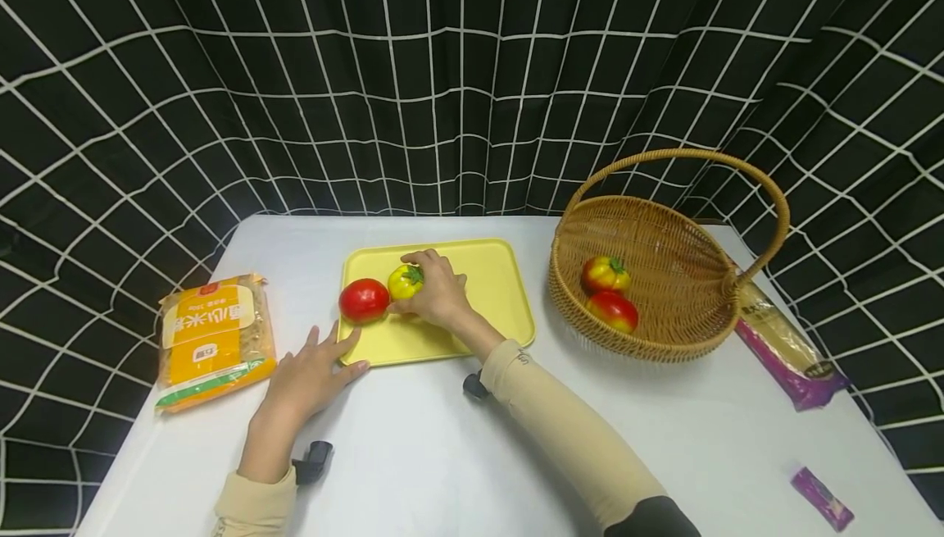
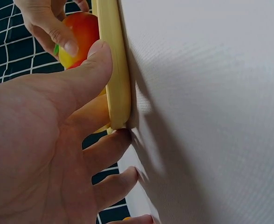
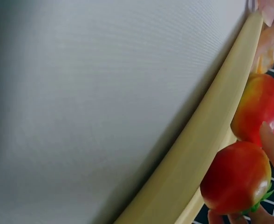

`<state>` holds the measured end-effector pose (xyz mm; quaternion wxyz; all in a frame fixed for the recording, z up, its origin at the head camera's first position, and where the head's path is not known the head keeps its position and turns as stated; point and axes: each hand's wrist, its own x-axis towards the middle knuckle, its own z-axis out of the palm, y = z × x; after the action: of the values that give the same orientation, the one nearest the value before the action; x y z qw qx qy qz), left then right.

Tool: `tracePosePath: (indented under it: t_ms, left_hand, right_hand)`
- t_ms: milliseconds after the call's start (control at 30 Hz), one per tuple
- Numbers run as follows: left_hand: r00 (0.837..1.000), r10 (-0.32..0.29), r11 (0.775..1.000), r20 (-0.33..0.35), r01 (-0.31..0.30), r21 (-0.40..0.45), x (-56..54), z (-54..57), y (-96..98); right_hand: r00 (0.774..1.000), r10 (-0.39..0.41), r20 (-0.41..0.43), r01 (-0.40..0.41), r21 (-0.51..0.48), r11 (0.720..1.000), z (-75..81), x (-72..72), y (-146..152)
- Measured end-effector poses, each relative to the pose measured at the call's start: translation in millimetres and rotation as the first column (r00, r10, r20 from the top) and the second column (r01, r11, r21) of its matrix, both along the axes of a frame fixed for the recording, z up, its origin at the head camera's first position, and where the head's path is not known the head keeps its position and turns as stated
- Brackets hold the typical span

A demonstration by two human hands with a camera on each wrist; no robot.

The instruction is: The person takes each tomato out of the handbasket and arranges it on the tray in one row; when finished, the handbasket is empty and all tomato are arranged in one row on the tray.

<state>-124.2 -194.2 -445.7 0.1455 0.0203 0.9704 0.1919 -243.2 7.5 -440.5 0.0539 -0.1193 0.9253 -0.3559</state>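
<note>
On the yellow tray (image 1: 479,307) sit two tomatoes side by side. My right hand (image 1: 440,295) holds the right one, a red-and-yellow tomato (image 1: 404,281) with its yellow top and green calyx turned up. Seen in the right wrist view, that tomato (image 3: 237,177) lies between my fingers and touches its neighbour. The neighbouring red tomato (image 1: 365,301) rests at the tray's left end, and a fingertip of my right hand overlaps it in the right wrist view. My left hand (image 1: 306,377) is spread at the tray's front left corner, thumb and index finger against the rim (image 2: 116,70).
A wicker basket (image 1: 664,275) with a tall handle stands at the right, two red-and-yellow tomatoes (image 1: 606,275) inside. Behind it lies a purple-and-clear packet (image 1: 785,344). A small purple packet (image 1: 822,498) is at the front right, and an orange bag of dry food (image 1: 214,340) at the left.
</note>
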Motion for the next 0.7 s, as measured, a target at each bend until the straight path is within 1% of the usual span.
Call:
tracePosePath:
  t_ms: [167, 367, 467, 533, 700]
  left_hand:
    - [1.000, 0.005, 1.000, 0.014, -0.005, 0.007, 1.1, -0.3, 1.0]
    - [1.000, 0.008, 1.000, 0.018, -0.008, 0.016, 0.5, -0.3, 0.6]
    - [1.000, 0.004, 1.000, 0.020, -0.004, 0.017, 0.5, -0.1, 0.3]
    - [1.000, -0.001, 1.000, 0.020, 0.001, 0.016, 0.6, 0.0, 0.4]
    - [1.000, 0.001, 1.000, 0.028, -0.002, 0.022, 0.2, -0.1, 0.9]
  right_hand:
    - [1.000, 0.001, 0.002, -0.001, 0.044, 0.999, 3.9, 2.3, 3]
    - [1.000, -0.011, -0.022, 0.012, 0.012, 1.000, 16.9, 1.7, 13]
    - [0.999, -0.025, -0.033, 0.025, -0.024, 0.999, 24.3, 0.2, 21]
    - [0.999, -0.035, -0.036, 0.033, -0.069, 0.997, 30.2, -0.7, 28]
    - [0.997, -0.065, -0.037, 0.056, -0.207, 0.977, 51.7, -1.1, 52]
